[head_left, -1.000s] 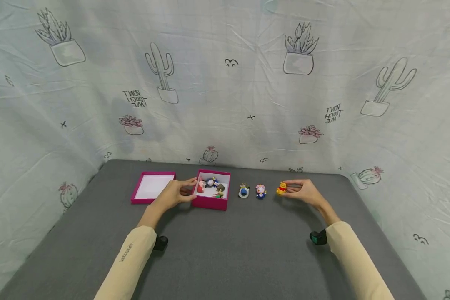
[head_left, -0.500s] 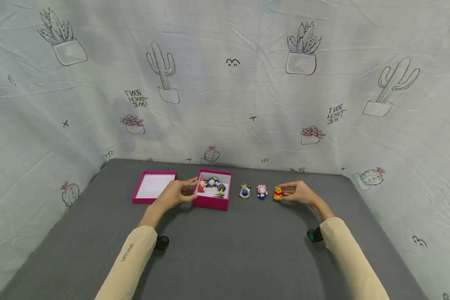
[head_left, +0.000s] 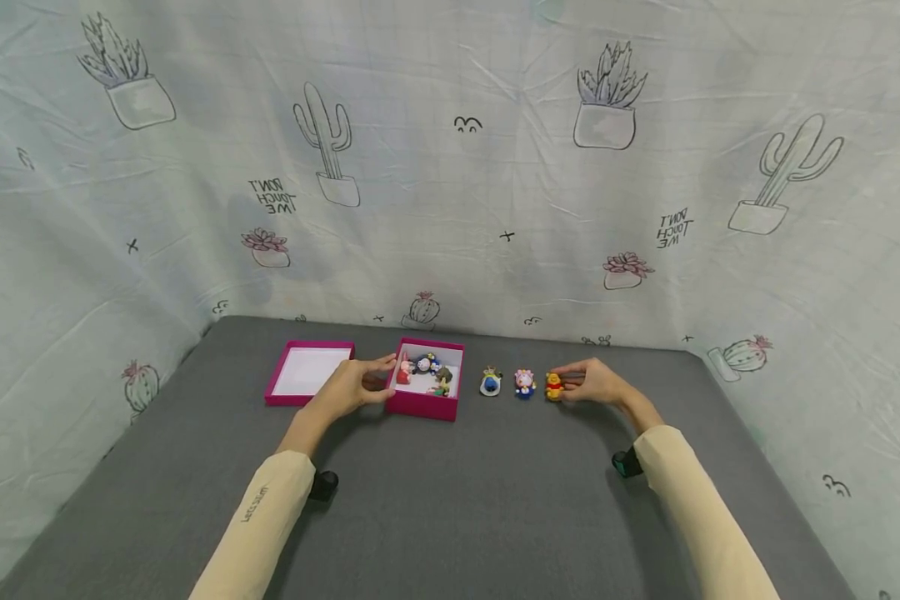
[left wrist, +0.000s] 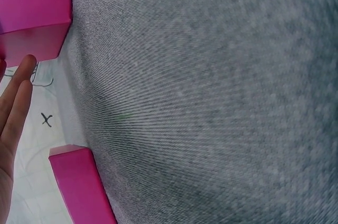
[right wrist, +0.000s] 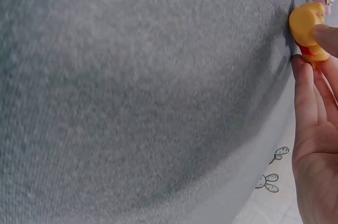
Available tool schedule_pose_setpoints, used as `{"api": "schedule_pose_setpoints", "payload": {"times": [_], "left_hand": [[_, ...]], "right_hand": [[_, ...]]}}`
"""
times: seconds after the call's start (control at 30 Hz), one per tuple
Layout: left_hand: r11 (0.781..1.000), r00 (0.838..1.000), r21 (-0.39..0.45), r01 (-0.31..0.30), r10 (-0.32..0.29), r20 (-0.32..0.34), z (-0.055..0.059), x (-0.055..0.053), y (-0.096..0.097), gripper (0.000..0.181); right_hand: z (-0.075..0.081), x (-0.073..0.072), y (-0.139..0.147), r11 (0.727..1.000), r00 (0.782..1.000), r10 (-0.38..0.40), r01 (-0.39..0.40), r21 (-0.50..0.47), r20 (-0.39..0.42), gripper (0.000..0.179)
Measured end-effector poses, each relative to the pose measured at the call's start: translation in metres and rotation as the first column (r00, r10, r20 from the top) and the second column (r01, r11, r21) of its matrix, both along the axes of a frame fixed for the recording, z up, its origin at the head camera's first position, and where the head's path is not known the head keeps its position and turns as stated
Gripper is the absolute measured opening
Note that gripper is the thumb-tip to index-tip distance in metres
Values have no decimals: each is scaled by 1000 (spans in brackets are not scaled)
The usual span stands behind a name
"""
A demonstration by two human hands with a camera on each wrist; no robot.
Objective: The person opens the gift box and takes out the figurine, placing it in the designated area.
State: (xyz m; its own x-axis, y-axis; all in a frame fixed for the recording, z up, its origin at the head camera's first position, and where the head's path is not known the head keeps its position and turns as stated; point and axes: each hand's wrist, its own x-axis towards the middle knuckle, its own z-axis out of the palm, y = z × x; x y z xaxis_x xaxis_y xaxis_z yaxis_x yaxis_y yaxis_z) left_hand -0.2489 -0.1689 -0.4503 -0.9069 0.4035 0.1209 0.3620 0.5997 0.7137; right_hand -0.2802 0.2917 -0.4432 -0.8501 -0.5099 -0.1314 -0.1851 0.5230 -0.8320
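A yellow bear figurine in a red shirt [head_left: 554, 386] stands on the table, pinched by my right hand [head_left: 596, 385] between thumb and fingers. The right wrist view shows the bear figurine [right wrist: 305, 23] from behind, the thumb on its back. My left hand [head_left: 352, 385] rests against the left side of a magenta box [head_left: 422, 406], its fingers fairly straight in the left wrist view. Inside the box lie a red-and-white figurine [head_left: 404, 372], a dark blue-and-white one [head_left: 424, 363] and a brown-and-green one [head_left: 442, 381].
Left of the box, partly behind my left hand, lies its magenta lid [head_left: 307, 371], white inside up. Between box and bear stand a blue-and-white figurine [head_left: 491, 382] and a pink-headed figurine in blue [head_left: 524, 383]. A printed curtain [head_left: 450, 208] hangs behind the grey table [head_left: 450, 517].
My right hand has brought the bear figurine left and down onto the table, in line with the other two, and turned it upright. My left hand has stayed at the box.
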Motion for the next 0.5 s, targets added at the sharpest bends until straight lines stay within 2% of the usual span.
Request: {"api": "schedule_pose_setpoints", "payload": {"times": [0.3,0.5], "left_hand": [[999,1000,-32,-19,20,9,3,1,1,60],[999,1000,-40,-23,23,-1,3,1,1,59]], "right_hand": [[1,-4,3,997,996,77,-76,19,-39,46],[2,-4,2,996,996,81,-81,37,-24,48]]}}
